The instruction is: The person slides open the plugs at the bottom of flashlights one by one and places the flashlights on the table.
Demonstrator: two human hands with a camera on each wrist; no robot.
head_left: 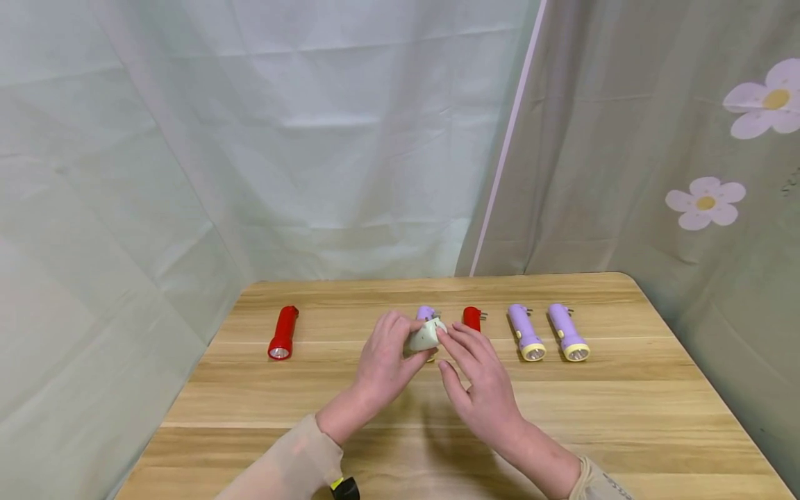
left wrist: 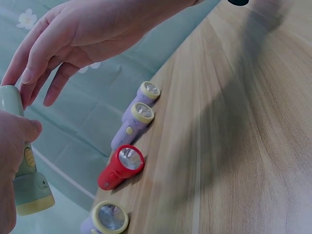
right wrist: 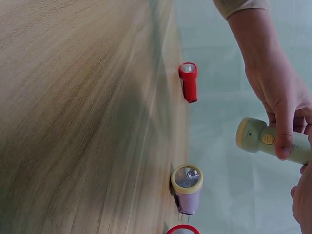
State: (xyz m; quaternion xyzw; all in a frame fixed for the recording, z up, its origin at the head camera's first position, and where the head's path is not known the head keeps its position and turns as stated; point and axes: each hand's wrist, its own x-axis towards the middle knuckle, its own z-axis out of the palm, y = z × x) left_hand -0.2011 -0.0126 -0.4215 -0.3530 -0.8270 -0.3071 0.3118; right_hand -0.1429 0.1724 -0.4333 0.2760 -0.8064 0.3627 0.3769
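Above the table my left hand (head_left: 386, 355) grips a pale green flashlight (right wrist: 254, 137), thumb along its body. Its yellow-rimmed head points left in the right wrist view, and a yellow switch shows on its side. With fingers nearly straight, my right hand (head_left: 478, 385) touches the tail end of this flashlight; its fingertips (left wrist: 28, 75) show right at the end in the left wrist view. Behind the hands lie a purple flashlight (head_left: 426, 312), partly hidden, and a red flashlight (head_left: 471, 318), whose lower part my right hand covers.
Another red flashlight (head_left: 285, 330) lies at the left of the wooden table (head_left: 250, 417). Two purple flashlights (head_left: 525, 332) with yellow rims lie side by side on the right, metal prongs out at their tails. Curtains (head_left: 375, 139) hang behind the table and at its sides.
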